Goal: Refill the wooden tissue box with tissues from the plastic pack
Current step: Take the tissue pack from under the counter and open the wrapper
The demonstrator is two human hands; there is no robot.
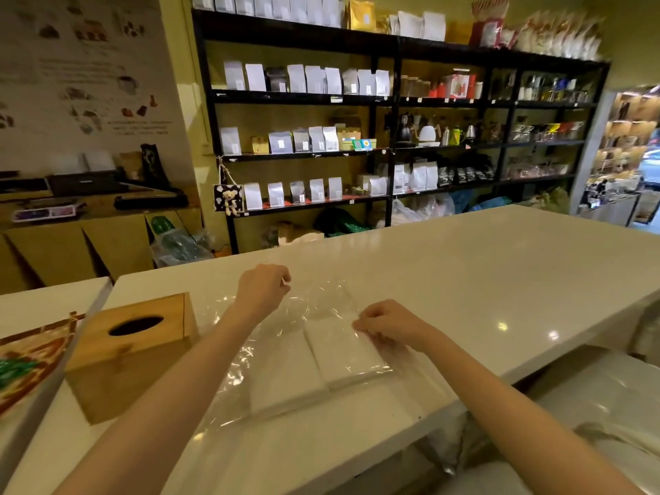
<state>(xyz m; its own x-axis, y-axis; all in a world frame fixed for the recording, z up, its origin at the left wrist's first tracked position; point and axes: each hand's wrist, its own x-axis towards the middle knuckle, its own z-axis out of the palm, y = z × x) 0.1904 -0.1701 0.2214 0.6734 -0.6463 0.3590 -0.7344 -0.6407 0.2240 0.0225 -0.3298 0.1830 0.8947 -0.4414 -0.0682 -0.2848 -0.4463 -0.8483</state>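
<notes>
A clear plastic pack (321, 309) lies on the white counter (500, 273) with two white tissue stacks inside, one on the left (282, 373) and one on the right (343, 351). My left hand (262, 289) pinches the plastic at the pack's far left edge. My right hand (384, 321) pinches the plastic over the right stack. To the left of the pack stands the wooden tissue box (132, 351), upright, its dark oval slot on top with no tissue showing.
A printed sheet (25, 362) lies on a lower white surface at the far left. Black shelves (393, 101) with white bags and kettles stand behind the counter. More crumpled plastic (614, 423) lies below the counter's right edge.
</notes>
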